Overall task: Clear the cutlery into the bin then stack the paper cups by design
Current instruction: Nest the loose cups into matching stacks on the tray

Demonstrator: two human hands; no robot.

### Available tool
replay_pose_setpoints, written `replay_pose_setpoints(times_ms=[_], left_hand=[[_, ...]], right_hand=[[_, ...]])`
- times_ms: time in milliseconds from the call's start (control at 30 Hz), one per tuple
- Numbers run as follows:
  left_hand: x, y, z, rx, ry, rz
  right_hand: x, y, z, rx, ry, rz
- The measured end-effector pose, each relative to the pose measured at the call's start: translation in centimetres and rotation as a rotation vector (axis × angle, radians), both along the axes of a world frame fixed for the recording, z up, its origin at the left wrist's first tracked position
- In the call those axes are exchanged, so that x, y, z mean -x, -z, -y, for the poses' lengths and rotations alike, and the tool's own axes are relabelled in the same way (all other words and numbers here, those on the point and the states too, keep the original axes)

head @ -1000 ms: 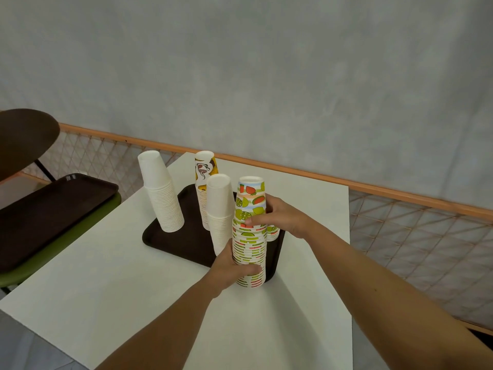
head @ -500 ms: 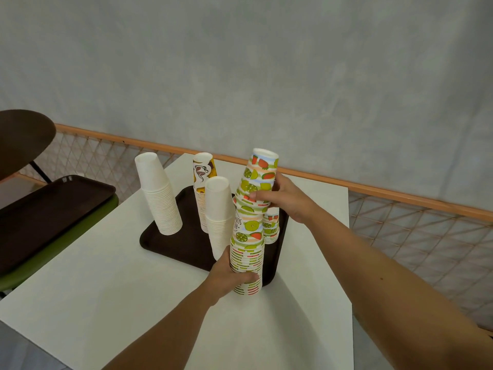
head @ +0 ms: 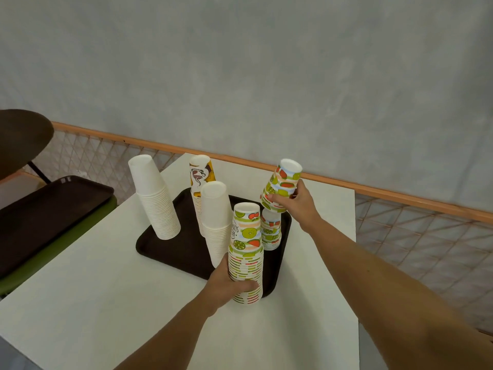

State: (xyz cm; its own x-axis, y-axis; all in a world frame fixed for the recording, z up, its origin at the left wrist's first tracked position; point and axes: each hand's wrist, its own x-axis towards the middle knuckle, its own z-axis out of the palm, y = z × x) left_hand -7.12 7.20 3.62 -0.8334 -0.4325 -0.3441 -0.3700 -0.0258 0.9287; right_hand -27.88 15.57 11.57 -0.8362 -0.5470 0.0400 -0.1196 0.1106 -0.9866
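Paper cups, stacking step: my left hand gripped the tall fruit stack at the near edge of the tray; my right hand clutched a tilted bunch above the short stack, which I judged needed straight seating next

White tabletop bearing a dark brown tray; left, a second tray (on a green seat); behind, an orange rail, grey wall

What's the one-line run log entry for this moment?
left hand grips fruit-print stack | right hand holds fruit-print cups aloft | stage: cup stacking underway
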Motion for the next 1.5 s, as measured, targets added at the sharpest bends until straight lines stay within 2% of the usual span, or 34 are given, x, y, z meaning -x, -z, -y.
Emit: replay_pose_setpoints(times_ms=[400,700,800,933,1000,1100,1200,1300,1500], left_hand=[[0.4,0.1,0.9,0.027,0.0,-0.015],[1.2,-0.8,0.6,0.027,-0.007,-0.02],[1.4,-1.0,0.4,0.021,0.008,-0.03],[1.6,-1.2,0.3,0.015,0.011,-0.033],[1.6,-1.2,0.2,0.013,0.012,-0.029],[1.5,-1.4,0.0,0.014,0.01,-0.039],[1.3,-1.6,-0.2,0.013,0.014,-0.062],[1.2,-1.9,-0.4,0.018,0.02,-0.072],[1.0,-2.0,-0.5,0.022,0.02,-0.061]], right_hand=[[-0.3,4.0,1.5,-0.204,-0.021,-0.017],[-0.1,3.5,0.6,-0.354,-0.092,-0.026],[-0.3,2.1,0.4,-0.33,-0.067,-0.05],[-1.2,-0.6,0.0,-0.177,-0.004,-0.181],[-1.9,-1.8,-0.3,-0.089,-0.06,-0.14],[-2.9,-2.8,-0.8,0.026,-0.267,0.025],[-4.0,-2.6,-1.3,-0.105,-0.426,0.053],[-5.2,-1.6,-1.3,-0.251,-0.494,0.037],[-6.1,-1.4,-1.1,-0.298,-0.535,0.065]])
